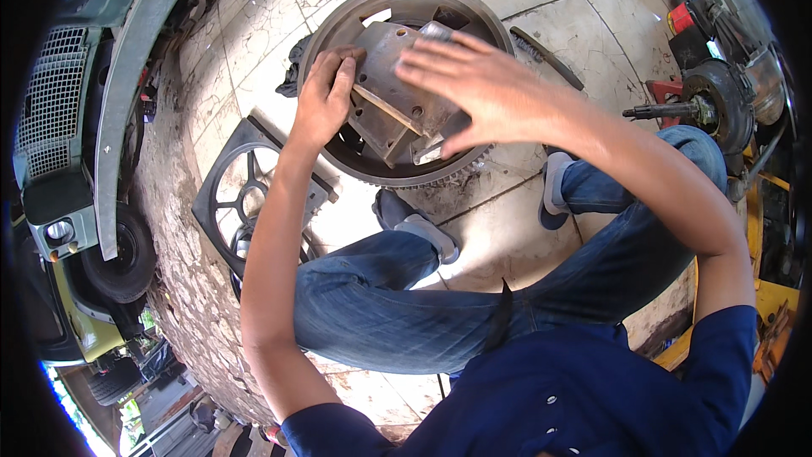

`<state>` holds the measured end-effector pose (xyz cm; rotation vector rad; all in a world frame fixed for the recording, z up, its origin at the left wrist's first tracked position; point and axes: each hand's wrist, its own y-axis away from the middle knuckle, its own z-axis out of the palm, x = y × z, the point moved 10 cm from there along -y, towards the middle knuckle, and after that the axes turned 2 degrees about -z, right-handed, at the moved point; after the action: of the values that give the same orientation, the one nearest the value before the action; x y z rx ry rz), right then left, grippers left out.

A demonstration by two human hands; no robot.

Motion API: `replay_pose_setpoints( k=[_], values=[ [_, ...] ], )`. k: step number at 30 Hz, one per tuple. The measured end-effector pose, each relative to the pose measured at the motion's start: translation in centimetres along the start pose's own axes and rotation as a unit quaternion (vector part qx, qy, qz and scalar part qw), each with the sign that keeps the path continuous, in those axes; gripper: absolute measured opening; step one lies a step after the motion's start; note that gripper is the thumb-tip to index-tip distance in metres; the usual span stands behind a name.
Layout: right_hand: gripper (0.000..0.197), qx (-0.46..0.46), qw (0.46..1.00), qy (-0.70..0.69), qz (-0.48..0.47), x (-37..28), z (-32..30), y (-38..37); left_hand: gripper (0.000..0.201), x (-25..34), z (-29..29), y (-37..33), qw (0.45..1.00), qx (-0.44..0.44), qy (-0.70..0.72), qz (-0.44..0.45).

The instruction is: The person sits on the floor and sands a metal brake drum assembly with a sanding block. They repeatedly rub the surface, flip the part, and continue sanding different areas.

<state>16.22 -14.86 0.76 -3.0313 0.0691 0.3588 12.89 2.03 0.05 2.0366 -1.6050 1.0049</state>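
A brake shoe [382,44], a worn grey-brown curved plate with round holes, lies tilted across a large metal brake drum [331,34] on the floor. My left hand [326,89] is closed on the shoe's left edge, thumb along its near side. Over the right part of the shoe, my right hand [474,85] is stretched flat with fingers extended and thumb apart. A small grey piece [436,31] shows by its fingertips; its kind cannot be made out. Beneath the shoe, more metal plates [381,137] rest on the drum, partly hidden.
A wire brush [548,57] lies right of the drum. To the left stands a black fan shroud-like frame [222,195]; a dark cloth [292,68] is beside the drum. A hub with a shaft [715,101] is at the right, and a vehicle's front [59,118] at the left.
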Motion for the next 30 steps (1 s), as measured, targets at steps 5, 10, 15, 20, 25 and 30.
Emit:
replay_pose_setpoints(
  k=[5,10,15,20,25,30],
  values=[
    [0.115,-0.034,0.999,0.012,-0.037,-3.3,1.0,-0.1,0.031,-0.4,-0.2,0.3,1.0,0.003,-0.005,0.01],
    [0.115,-0.009,0.999,0.032,-0.028,-0.5,0.1,-0.5,0.033,0.1,0.1,-0.1,1.0,0.002,0.009,0.004],
    [0.113,-0.02,0.999,-0.006,-0.041,-3.5,0.1,-0.2,0.034,-0.6,-0.3,0.5,1.0,0.003,0.01,-0.001],
    [0.115,-0.014,0.999,0.045,0.015,-0.5,0.6,-0.4,0.034,-0.2,0.0,0.2,1.0,0.005,0.004,-0.009],
    [0.111,-0.004,0.999,-0.021,-0.028,-1.0,-0.2,-0.3,0.033,-0.1,-0.2,0.2,1.0,0.004,0.0,0.003],
    [0.104,-0.011,0.998,-0.045,-0.033,-2.0,0.5,-0.4,0.033,-0.5,-0.2,0.3,1.0,0.009,0.008,-0.003]
  ],
)
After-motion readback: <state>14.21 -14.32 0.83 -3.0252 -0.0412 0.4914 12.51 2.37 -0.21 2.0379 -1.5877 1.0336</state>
